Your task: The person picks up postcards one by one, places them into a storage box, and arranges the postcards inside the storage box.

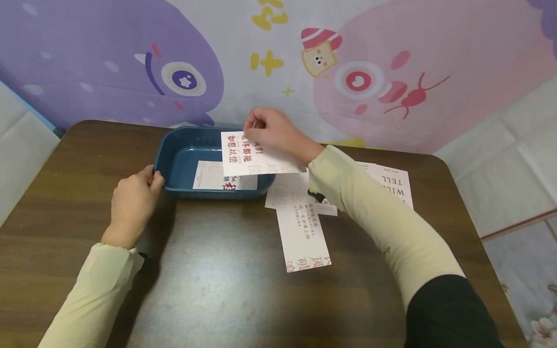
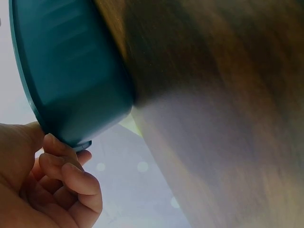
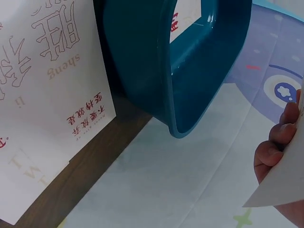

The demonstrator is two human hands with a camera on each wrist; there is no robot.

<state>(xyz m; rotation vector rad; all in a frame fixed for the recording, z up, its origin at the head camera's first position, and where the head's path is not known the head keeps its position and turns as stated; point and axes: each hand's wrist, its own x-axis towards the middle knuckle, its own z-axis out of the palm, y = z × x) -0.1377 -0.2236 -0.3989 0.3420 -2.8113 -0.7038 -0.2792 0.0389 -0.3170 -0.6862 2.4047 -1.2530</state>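
A teal plastic basin (image 1: 174,159) stands at the back of the table, with a printed card (image 1: 209,175) lying inside. My left hand (image 1: 136,200) pinches the basin's near left corner; the left wrist view shows the thumb and fingers at its rim. Over the basin's right part, my right hand (image 1: 278,135) pinches a white card (image 1: 235,166) with red Chinese characters by its upper edge. In the right wrist view this card is partly cut off at the frame's edge. The held card hides some of the card in the basin.
Several overlapping printed cards (image 1: 304,241) lie right of the basin, partly under the right forearm. One card with English words (image 1: 393,183) is farther right. A cloth with cartoon figures (image 1: 270,87) hangs behind the wooden table (image 1: 209,290).
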